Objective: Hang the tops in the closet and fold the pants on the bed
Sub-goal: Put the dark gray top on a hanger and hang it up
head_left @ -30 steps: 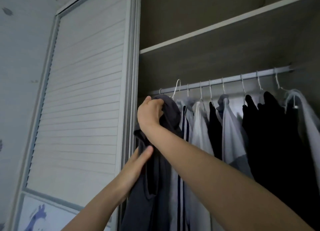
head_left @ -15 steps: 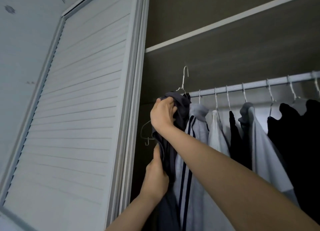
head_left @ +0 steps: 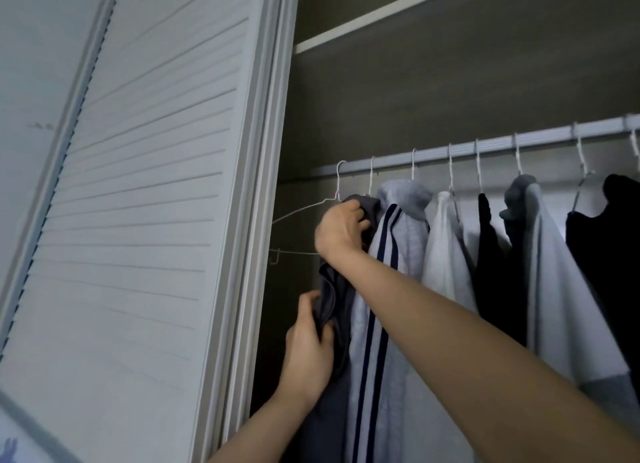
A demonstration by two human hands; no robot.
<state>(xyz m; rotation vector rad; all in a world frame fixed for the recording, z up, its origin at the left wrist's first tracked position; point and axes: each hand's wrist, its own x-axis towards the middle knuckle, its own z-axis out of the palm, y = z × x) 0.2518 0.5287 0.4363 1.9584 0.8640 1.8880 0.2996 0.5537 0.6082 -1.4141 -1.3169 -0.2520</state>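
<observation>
A dark grey top [head_left: 334, 289] hangs at the left end of the closet rail [head_left: 485, 148]. My right hand [head_left: 341, 228] grips its neck at the top, just below the hanger hooks. Lower down, my left hand [head_left: 308, 344] grips a fold of the same top. A bare white wire hanger [head_left: 298, 216] hangs on the rail at the far left, beside my right hand. Which hook carries the dark top is hidden by my hand.
Right of the dark top hang a light grey striped jacket [head_left: 391, 272], a white top [head_left: 445, 251], dark and grey tops [head_left: 540, 254] and a black one [head_left: 609, 240]. A white louvred door [head_left: 138, 220] stands at the left. A shelf [head_left: 381, 15] runs above the rail.
The hanger hook that stood above the rail half a second ago now sits on the rail. My left hand has closed on the dark top's fabric. The view has shifted right and up.
</observation>
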